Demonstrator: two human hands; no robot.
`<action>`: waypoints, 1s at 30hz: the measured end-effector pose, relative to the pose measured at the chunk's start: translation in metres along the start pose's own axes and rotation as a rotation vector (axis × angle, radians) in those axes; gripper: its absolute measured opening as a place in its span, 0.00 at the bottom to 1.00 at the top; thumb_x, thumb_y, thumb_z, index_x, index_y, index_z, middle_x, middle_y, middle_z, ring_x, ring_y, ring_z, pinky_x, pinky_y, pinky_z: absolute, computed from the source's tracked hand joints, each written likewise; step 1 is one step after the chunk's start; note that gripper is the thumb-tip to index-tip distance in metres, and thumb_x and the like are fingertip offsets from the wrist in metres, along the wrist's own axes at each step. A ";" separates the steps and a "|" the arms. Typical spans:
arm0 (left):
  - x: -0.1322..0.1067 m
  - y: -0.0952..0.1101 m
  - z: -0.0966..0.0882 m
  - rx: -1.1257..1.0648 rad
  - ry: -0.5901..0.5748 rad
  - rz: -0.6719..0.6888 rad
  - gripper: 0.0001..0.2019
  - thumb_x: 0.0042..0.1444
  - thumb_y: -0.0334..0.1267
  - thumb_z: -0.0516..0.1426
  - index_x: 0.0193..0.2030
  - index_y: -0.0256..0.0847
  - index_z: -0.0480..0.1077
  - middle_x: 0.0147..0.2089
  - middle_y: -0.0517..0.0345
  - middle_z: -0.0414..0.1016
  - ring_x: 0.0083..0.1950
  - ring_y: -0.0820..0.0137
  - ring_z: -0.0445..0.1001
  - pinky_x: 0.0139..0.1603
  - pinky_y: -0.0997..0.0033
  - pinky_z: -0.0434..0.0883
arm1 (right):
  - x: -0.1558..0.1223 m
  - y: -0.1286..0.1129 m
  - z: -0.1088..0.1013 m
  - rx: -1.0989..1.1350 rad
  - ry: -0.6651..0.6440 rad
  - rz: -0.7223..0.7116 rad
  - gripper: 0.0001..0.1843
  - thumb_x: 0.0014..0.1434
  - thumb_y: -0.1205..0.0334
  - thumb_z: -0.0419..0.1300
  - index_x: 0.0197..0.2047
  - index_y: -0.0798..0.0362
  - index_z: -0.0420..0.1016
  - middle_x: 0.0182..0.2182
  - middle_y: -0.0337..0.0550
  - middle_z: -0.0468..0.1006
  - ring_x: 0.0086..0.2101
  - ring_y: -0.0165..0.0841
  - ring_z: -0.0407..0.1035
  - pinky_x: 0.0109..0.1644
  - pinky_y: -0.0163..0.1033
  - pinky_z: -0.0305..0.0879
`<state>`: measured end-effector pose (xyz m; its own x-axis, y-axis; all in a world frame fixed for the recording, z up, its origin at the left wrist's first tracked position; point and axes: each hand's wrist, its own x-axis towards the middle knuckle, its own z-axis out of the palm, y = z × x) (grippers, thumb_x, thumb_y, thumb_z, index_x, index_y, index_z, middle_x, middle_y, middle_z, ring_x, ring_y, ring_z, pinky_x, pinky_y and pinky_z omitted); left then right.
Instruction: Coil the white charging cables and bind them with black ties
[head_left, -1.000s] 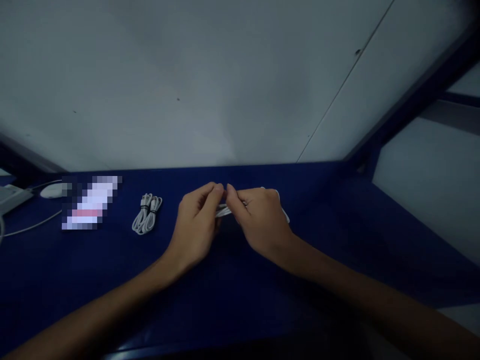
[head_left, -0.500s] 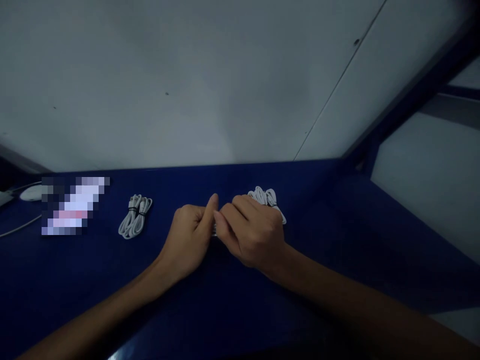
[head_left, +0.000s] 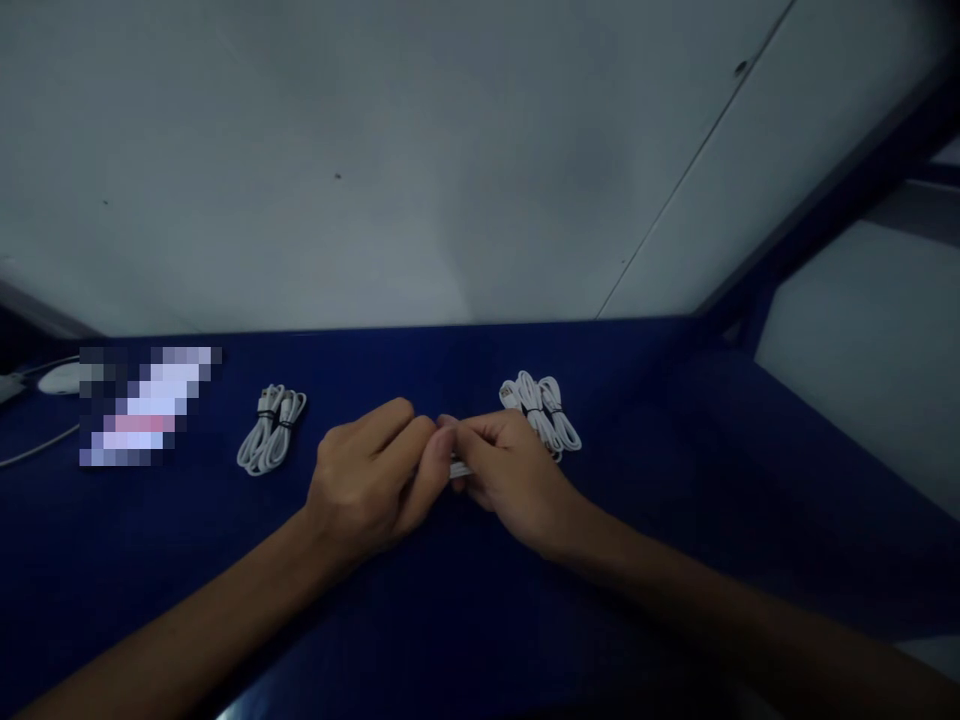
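Between my two hands is a white cable (head_left: 460, 468), mostly hidden by my fingers. My left hand (head_left: 375, 475) is closed round its left part, with the thumb pressed near the index finger. My right hand (head_left: 514, 470) pinches the other end, and the fingertips of both hands meet. Just behind my right hand lie several coiled white cables (head_left: 531, 400) bound with black ties. Off to the left, more coiled white cables (head_left: 270, 430) lie side by side, also black-tied.
A blue table (head_left: 390, 620) runs up to a pale wall panel (head_left: 337, 240). At the left lie a blurred-out bright screen (head_left: 154, 405) and a white rounded device (head_left: 64, 378) with a cord. A blue frame bar (head_left: 810, 245) slants along the right.
My left hand has rolled over, its thumb coming down from pointing up. My right hand has turned from a fist to a pinch, uncovering more of the coiled cables behind it.
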<state>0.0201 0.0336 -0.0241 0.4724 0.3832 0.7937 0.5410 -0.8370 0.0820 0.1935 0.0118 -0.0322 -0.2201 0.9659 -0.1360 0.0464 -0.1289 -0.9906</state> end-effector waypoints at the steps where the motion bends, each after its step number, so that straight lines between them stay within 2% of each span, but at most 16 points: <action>1: 0.001 0.000 -0.001 0.042 0.004 0.049 0.19 0.72 0.27 0.56 0.27 0.41 0.68 0.24 0.63 0.63 0.24 0.73 0.58 0.23 0.67 0.55 | -0.001 0.000 0.001 0.031 -0.040 0.036 0.31 0.77 0.46 0.59 0.23 0.51 0.70 0.17 0.31 0.60 0.19 0.26 0.51 0.23 0.36 0.48; 4: 0.003 0.000 -0.001 0.052 -0.002 0.028 0.21 0.73 0.25 0.55 0.25 0.41 0.66 0.22 0.64 0.64 0.22 0.74 0.59 0.22 0.67 0.55 | -0.006 -0.001 0.003 0.005 -0.039 -0.008 0.31 0.79 0.47 0.57 0.23 0.51 0.68 0.18 0.31 0.60 0.19 0.26 0.52 0.24 0.37 0.50; 7: 0.005 0.002 0.001 0.023 0.002 -0.083 0.23 0.74 0.26 0.54 0.23 0.42 0.63 0.20 0.65 0.62 0.20 0.76 0.58 0.21 0.67 0.53 | -0.011 -0.002 0.008 -0.139 0.079 -0.192 0.30 0.81 0.50 0.54 0.25 0.50 0.64 0.20 0.32 0.63 0.22 0.27 0.56 0.26 0.37 0.53; 12: 0.007 0.008 0.003 -0.044 0.002 -0.259 0.28 0.76 0.29 0.55 0.21 0.43 0.53 0.17 0.69 0.50 0.15 0.79 0.51 0.19 0.67 0.47 | -0.012 0.007 0.013 -0.442 0.245 -0.583 0.22 0.81 0.62 0.51 0.30 0.50 0.65 0.26 0.35 0.67 0.27 0.29 0.61 0.32 0.39 0.59; 15: 0.007 0.013 0.001 -0.146 -0.065 -0.358 0.27 0.77 0.30 0.55 0.22 0.43 0.56 0.17 0.70 0.50 0.15 0.79 0.51 0.18 0.69 0.48 | -0.010 0.010 0.012 -0.531 0.273 -0.668 0.22 0.80 0.64 0.50 0.30 0.50 0.65 0.25 0.35 0.67 0.25 0.29 0.59 0.31 0.40 0.58; 17: 0.006 0.013 -0.001 -0.218 -0.107 -0.352 0.23 0.76 0.30 0.55 0.26 0.42 0.61 0.19 0.70 0.53 0.16 0.79 0.53 0.19 0.71 0.50 | -0.009 0.007 0.009 -0.458 0.248 -0.594 0.24 0.81 0.60 0.51 0.28 0.50 0.65 0.23 0.35 0.67 0.24 0.28 0.60 0.30 0.39 0.58; 19: 0.005 0.011 -0.002 -0.234 -0.111 -0.273 0.19 0.75 0.28 0.55 0.29 0.42 0.62 0.21 0.71 0.55 0.18 0.79 0.55 0.20 0.72 0.52 | -0.007 0.002 0.003 -0.311 0.155 -0.410 0.28 0.82 0.54 0.51 0.26 0.50 0.65 0.21 0.34 0.67 0.22 0.27 0.60 0.27 0.37 0.57; 22: 0.004 0.004 -0.002 -0.152 -0.072 -0.121 0.19 0.72 0.25 0.55 0.28 0.42 0.62 0.23 0.68 0.58 0.20 0.77 0.57 0.22 0.71 0.53 | -0.001 -0.004 -0.005 -0.092 -0.139 -0.101 0.34 0.81 0.44 0.53 0.24 0.51 0.68 0.18 0.32 0.61 0.19 0.27 0.54 0.23 0.36 0.51; 24: 0.003 0.000 -0.001 -0.066 -0.060 -0.053 0.19 0.73 0.26 0.55 0.27 0.42 0.64 0.23 0.66 0.61 0.22 0.76 0.59 0.22 0.71 0.54 | 0.002 -0.005 -0.008 0.033 -0.280 -0.035 0.34 0.79 0.39 0.55 0.26 0.52 0.73 0.18 0.30 0.59 0.19 0.26 0.50 0.22 0.36 0.47; 25: 0.003 -0.002 -0.001 -0.025 -0.054 -0.037 0.20 0.73 0.27 0.55 0.27 0.41 0.65 0.23 0.65 0.63 0.22 0.76 0.59 0.22 0.70 0.54 | 0.003 -0.005 -0.008 0.079 -0.298 -0.019 0.33 0.79 0.38 0.56 0.27 0.52 0.73 0.18 0.30 0.58 0.19 0.26 0.49 0.21 0.36 0.46; 27: 0.002 -0.003 0.000 0.037 -0.025 -0.043 0.21 0.74 0.28 0.56 0.25 0.41 0.66 0.22 0.65 0.63 0.21 0.76 0.58 0.21 0.69 0.52 | 0.000 -0.006 -0.005 0.116 -0.252 -0.004 0.30 0.78 0.38 0.58 0.29 0.51 0.71 0.20 0.29 0.59 0.20 0.26 0.49 0.22 0.35 0.46; 30: 0.001 -0.002 0.002 0.064 0.013 -0.113 0.25 0.75 0.31 0.55 0.22 0.42 0.62 0.19 0.66 0.60 0.18 0.76 0.56 0.22 0.67 0.51 | -0.008 -0.006 0.003 -0.014 -0.126 -0.079 0.28 0.81 0.45 0.55 0.29 0.50 0.67 0.22 0.31 0.64 0.22 0.26 0.55 0.24 0.35 0.52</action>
<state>0.0211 0.0367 -0.0247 0.3972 0.4685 0.7892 0.6337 -0.7620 0.1335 0.1925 0.0041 -0.0250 -0.3441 0.9370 -0.0598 0.0380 -0.0497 -0.9980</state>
